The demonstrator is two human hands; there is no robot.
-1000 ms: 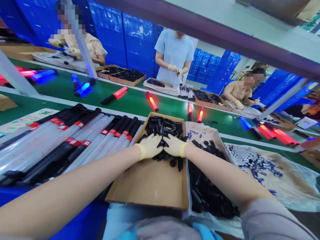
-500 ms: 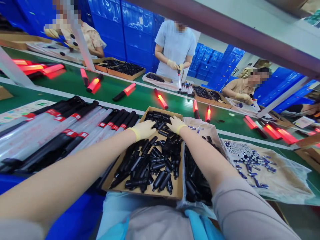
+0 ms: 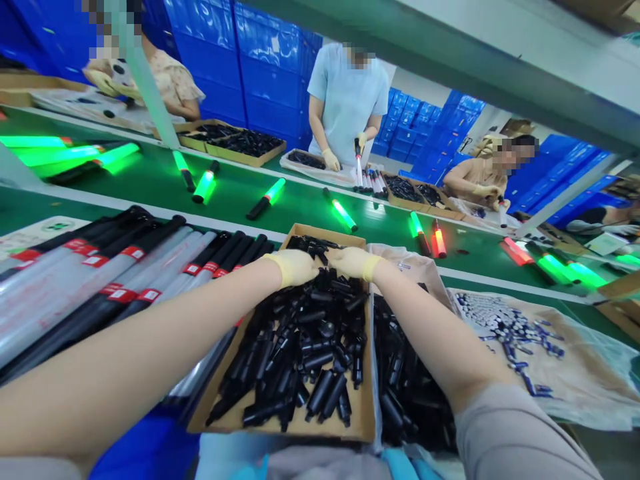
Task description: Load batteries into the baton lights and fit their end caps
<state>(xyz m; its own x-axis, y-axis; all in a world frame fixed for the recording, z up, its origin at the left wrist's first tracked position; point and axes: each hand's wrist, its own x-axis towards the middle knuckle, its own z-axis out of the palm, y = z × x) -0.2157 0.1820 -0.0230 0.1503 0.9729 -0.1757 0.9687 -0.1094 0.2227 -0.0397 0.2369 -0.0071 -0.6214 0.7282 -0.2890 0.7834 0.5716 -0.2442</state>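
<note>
Both my hands wear yellow gloves and reach to the far end of a cardboard box (image 3: 360, 427) full of loose black plastic cylinders (image 3: 310, 347). My left hand (image 3: 294, 267) is curled with its fingers down on the pile. My right hand (image 3: 350, 262) meets it fingertip to fingertip, fingers bent over the same parts. What, if anything, sits inside either grip is hidden. A second heap of black parts (image 3: 405, 380) lies in a bag right of the box.
Wrapped clear batons with black handles (image 3: 100, 287) lie at the left. Small blue-grey batteries (image 3: 505, 327) are spread on a sheet at the right. Lit green and red batons (image 3: 267, 197) ride the green belt (image 3: 300, 200). Three people work across it, before blue crates (image 3: 260, 67).
The black parts now fill the box toward me, where bare cardboard showed a second ago. My hands have come together at the far end. The belt batons turned from red to green.
</note>
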